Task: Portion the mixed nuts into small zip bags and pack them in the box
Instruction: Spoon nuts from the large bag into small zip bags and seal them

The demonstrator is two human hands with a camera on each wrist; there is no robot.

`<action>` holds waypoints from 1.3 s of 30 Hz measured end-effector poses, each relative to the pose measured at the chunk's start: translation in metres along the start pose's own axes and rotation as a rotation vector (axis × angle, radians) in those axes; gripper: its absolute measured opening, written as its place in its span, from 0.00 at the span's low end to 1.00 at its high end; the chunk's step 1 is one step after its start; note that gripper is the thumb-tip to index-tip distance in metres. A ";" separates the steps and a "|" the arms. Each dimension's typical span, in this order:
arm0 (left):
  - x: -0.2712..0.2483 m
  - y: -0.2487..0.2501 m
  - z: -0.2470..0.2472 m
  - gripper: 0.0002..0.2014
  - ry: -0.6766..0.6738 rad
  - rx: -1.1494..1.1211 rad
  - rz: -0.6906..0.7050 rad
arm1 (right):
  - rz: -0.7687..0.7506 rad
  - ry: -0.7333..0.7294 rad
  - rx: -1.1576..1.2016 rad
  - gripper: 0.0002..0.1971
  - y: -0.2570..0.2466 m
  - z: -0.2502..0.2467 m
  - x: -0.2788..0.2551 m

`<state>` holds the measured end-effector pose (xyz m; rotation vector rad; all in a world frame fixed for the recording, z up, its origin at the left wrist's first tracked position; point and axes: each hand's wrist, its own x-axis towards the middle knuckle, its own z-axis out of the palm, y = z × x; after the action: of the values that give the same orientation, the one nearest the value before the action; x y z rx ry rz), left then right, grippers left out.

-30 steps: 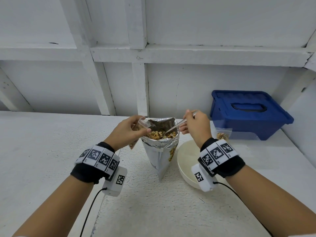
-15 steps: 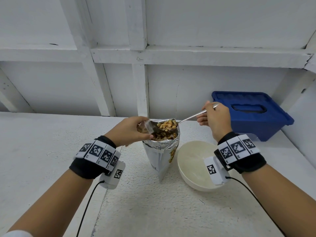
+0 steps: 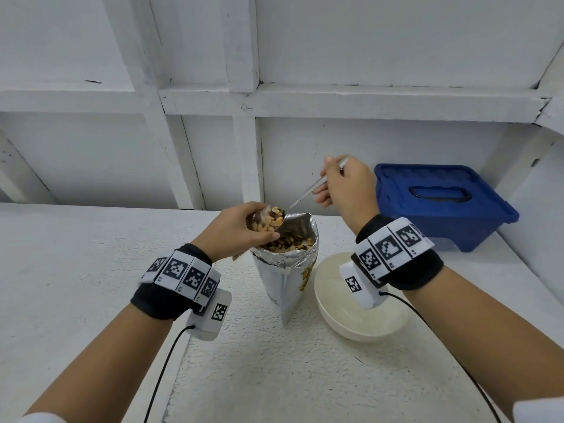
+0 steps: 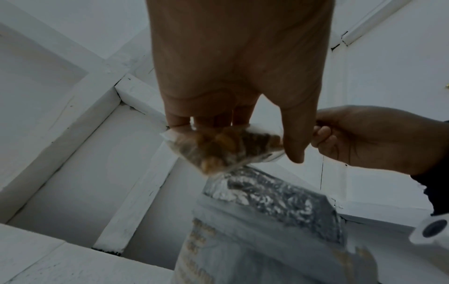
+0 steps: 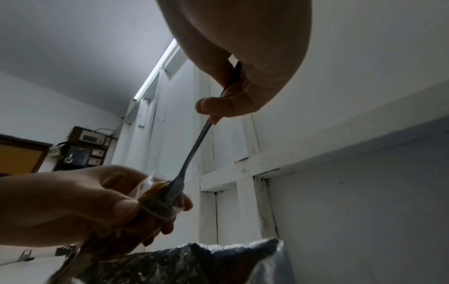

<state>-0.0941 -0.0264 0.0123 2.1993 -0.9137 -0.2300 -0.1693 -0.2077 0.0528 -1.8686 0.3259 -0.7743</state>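
An open foil bag of mixed nuts (image 3: pixel 287 270) stands on the white table. Just above its left rim my left hand (image 3: pixel 241 230) grips a small clear zip bag (image 3: pixel 265 221) partly filled with nuts, seen from below in the left wrist view as zip bag (image 4: pixel 218 149). My right hand (image 3: pixel 345 190) pinches the handle of a metal spoon (image 3: pixel 308 193). The spoon's bowl (image 5: pixel 170 192) is tipped into the zip bag's mouth, with nuts on it. The foil bag's top (image 5: pixel 194 263) lies right under both hands.
A white bowl (image 3: pixel 381 325) sits right of the foil bag, under my right wrist. A blue lidded box (image 3: pixel 442 206) stands at the back right on the table. White wall framing rises behind. Cables trail from both wrist units.
The right hand lifted the spoon of nuts out of the foil bag and carried it left, tipping it into the zip bag. The left hand raised the zip bag slightly.
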 end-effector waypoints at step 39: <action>-0.003 0.016 0.002 0.05 0.436 -0.557 0.084 | -0.392 -0.035 -0.473 0.09 0.029 -0.011 -0.038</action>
<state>-0.1054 -0.0334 0.0220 1.6014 -0.6027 0.0382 -0.2009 -0.2074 0.0156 -2.4324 0.1238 -0.9865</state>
